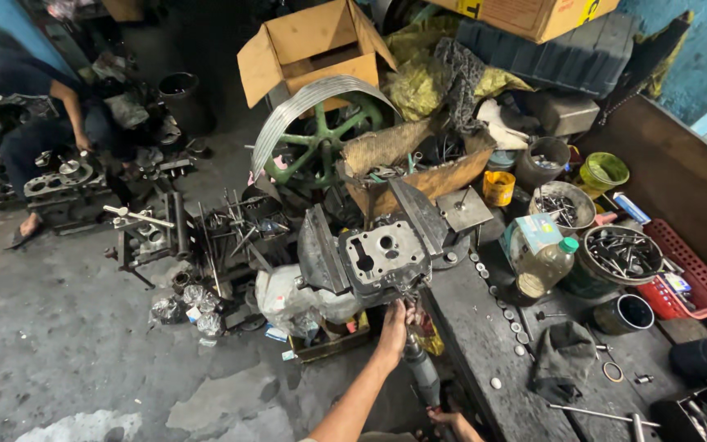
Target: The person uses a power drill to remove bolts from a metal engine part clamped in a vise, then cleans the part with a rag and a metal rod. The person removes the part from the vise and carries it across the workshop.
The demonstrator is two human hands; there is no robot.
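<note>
Cylinder head is clamped in bench vise at centre. Oil bottle at 3 o'clock, green wheel at 12. Left hand is closed against its underside; right hand is wrapped around a grey tool.

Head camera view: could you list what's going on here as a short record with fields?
Place: cluttered workshop, dark workbench on the right
Left hand: up against the underside of a grey metal engine block clamped in a vise
Right hand: at the rear end of a handheld power tool
Nearby: plastic bottle, bowls of bolts, red tray
Other person: sitting far left by metal parts
</note>
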